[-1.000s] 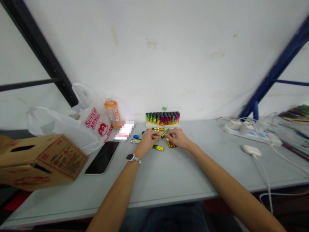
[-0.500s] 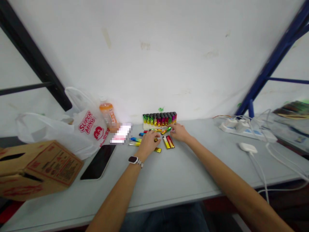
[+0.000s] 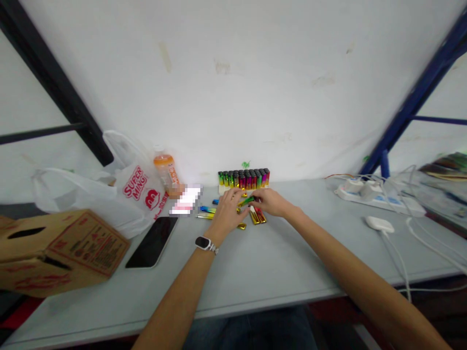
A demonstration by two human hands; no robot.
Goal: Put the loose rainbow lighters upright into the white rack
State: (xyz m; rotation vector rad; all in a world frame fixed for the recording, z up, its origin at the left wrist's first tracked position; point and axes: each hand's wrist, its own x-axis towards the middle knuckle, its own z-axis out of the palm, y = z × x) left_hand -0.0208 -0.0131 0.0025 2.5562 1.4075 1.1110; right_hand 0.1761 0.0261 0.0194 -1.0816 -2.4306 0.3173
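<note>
Metallic tubes at fingers, broad desk nearward, front edge well apart

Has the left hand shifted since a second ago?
Yes, slightly rightward: measured from the left end of the upright black-topped pieces, the left hand now sits farther right than it did.

White wall ahead of both hands, fills upper view. Scuffed: tape-like strip up and left of hands, brownish smudge high above them, small green mark low, just beyond them. Pale grey table under hands, back edge against wall. Black frame slants up left of hands, blue frame up right, each with thin crossbar. Light fairly even. Below table, right of hands: dark, reddish, unclear.
</note>
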